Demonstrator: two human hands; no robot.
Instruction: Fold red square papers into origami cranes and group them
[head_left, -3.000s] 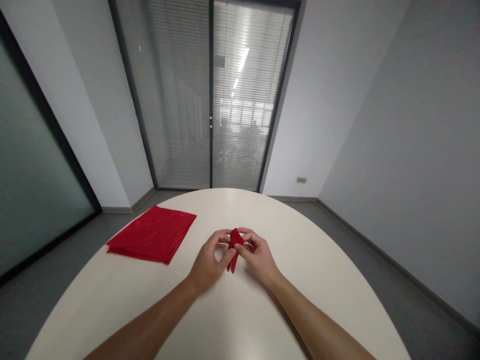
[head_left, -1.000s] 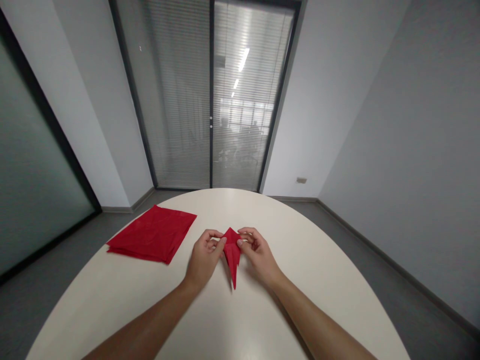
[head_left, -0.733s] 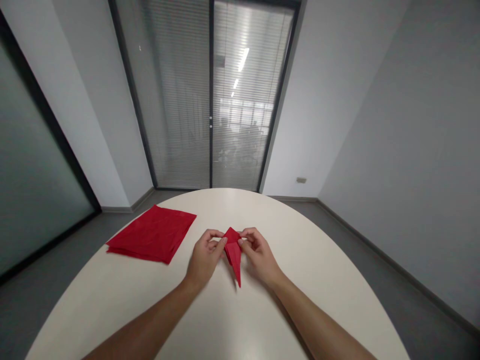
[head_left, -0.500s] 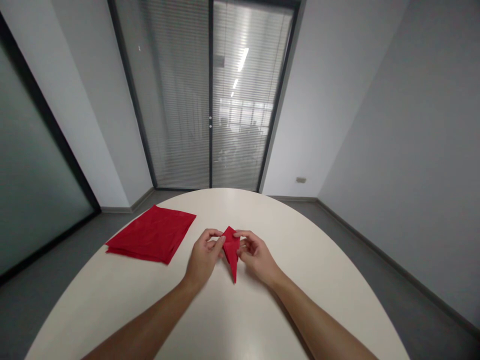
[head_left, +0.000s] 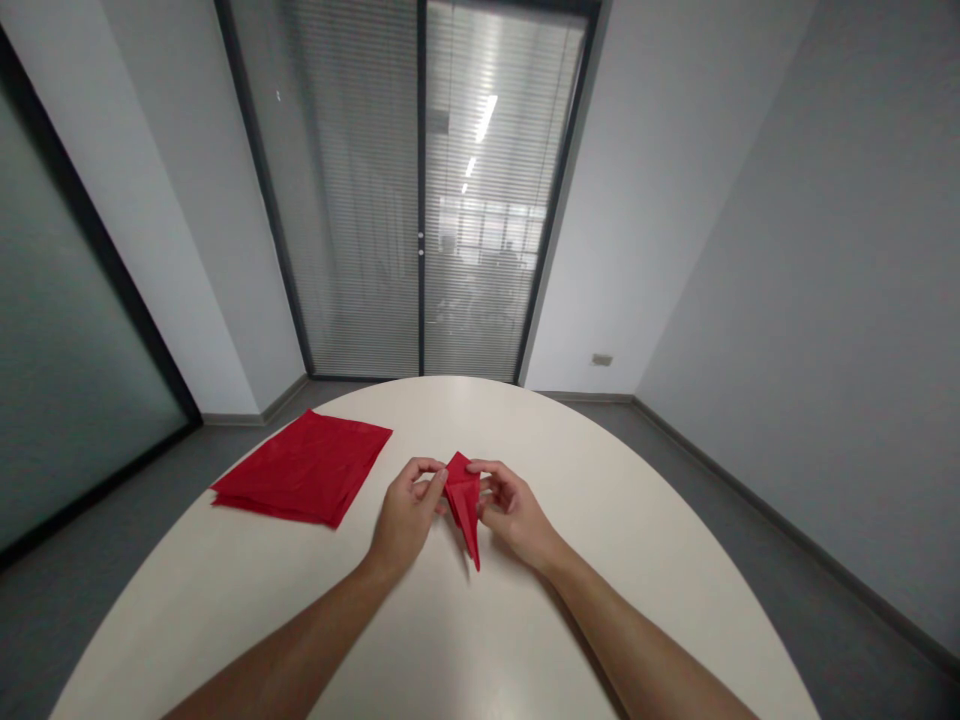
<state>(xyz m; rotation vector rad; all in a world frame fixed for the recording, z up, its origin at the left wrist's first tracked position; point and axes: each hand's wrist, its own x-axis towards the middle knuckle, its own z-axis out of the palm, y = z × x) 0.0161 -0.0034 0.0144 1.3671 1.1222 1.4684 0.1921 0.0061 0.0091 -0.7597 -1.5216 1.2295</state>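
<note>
A small piece of folded red paper (head_left: 464, 500) is held between my two hands, just above the table. Its top is a diamond-shaped peak, and a long narrow point tapers down toward me. My left hand (head_left: 409, 510) pinches its left edge between thumb and fingers. On the other side, my right hand (head_left: 517, 510) has its thumb and fingers closed on the right edge. The fingers behind the paper are partly hidden. To the left, apart from both hands, lies a flat stack of large red sheets (head_left: 307, 468) with slightly uneven edges.
The round cream-white table (head_left: 585, 470) spreads beneath both arms, and its curved edge runs round the far side. Beyond it stand a glass partition with blinds (head_left: 367, 250) and a pale wall (head_left: 645, 200) with a small socket plate (head_left: 602, 359).
The paper's lower point has swung slightly right, and a folded crease now shows along its front. Both hands stay nearly in place, still gripping it. The red stack has not moved.
</note>
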